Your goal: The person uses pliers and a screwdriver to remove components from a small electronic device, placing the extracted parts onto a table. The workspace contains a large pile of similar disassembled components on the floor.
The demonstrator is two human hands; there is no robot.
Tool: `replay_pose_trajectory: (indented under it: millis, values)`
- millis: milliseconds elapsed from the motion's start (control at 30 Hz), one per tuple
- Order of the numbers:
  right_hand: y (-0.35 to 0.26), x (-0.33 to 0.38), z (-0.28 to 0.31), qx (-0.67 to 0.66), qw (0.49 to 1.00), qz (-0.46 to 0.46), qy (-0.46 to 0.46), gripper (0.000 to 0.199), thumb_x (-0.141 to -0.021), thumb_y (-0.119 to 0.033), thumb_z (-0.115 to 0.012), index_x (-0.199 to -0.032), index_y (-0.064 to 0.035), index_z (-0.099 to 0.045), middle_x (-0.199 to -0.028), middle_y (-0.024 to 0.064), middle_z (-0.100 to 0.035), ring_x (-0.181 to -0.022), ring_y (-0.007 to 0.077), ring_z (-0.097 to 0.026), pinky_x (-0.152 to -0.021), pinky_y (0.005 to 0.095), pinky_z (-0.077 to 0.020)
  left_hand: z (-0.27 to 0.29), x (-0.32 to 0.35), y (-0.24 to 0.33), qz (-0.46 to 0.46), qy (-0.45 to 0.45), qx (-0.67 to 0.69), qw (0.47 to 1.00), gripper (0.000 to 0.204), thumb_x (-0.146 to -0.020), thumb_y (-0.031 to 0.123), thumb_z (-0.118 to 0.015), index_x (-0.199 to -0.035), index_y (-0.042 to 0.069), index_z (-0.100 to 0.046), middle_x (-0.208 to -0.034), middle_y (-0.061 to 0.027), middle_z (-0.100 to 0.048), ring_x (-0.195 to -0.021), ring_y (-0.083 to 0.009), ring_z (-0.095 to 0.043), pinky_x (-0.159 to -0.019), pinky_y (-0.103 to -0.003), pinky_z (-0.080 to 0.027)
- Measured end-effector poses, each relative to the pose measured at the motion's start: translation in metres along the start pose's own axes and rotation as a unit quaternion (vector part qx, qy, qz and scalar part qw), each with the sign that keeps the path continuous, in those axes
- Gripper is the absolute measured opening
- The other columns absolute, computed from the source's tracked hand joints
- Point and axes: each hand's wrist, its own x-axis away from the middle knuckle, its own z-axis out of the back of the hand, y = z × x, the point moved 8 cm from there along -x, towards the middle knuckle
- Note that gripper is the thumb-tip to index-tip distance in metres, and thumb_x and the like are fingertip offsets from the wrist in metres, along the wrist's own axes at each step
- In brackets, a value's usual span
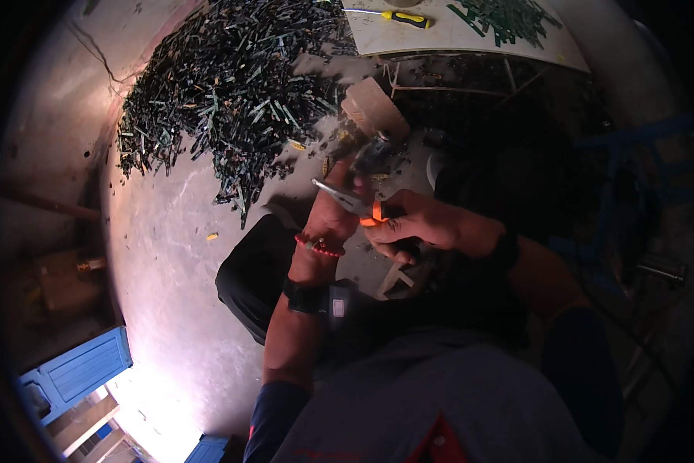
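My right hand [416, 222] is closed around the orange handles of a pair of pliers [351, 199]. Their grey metal jaws point left and pass over my left hand [335, 210]. That hand reaches forward, with a red bead bracelet [320, 246] at its wrist. Its fingers are partly hidden and blurred, so I cannot tell their grip. Just beyond them is a blurred dark object [376, 154], in front of a reddish-brown brick [376, 108]. Whether my fingers touch that object is unclear.
A large heap of dark, narrow strips [239, 85] covers the floor ahead on the left. Far right, a low white-topped table [439, 37] carries a yellow-and-black screwdriver [405, 18] and green strips [509, 21]. A blue wooden panel [81, 374] stands at lower left.
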Motion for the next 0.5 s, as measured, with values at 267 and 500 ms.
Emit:
replay_pose_trajectory:
  millis: [267,500]
  values:
    - [-0.001,0.017,0.031,0.255,0.963,-0.006,0.089,0.026,-0.081,-0.028,-0.059,-0.085,-0.0019,-0.060,-0.066,0.0020,-0.056,-0.057,0.0114,-0.052,-0.053,0.0286,-0.0406,0.000,0.003,0.020,-0.018,-0.216,0.074,0.973,0.037,-0.087,0.046,-0.057,-0.073,0.013,-0.048,-0.055,0.0052,-0.039,-0.049,-0.0092,-0.034,-0.052,-0.026,-0.032]
    - [0.008,0.029,0.056,0.281,0.952,-0.066,0.102,0.026,-0.083,-0.018,-0.057,-0.102,-0.0005,-0.057,-0.081,0.0039,-0.058,-0.076,0.0123,-0.051,-0.071,0.0281,-0.0422,-0.010,0.005,0.023,-0.045,-0.241,0.065,0.967,0.040,-0.086,0.051,-0.056,-0.074,0.013,-0.049,-0.055,0.0056,-0.038,-0.044,-0.0079,-0.032,-0.045,-0.023,-0.026]
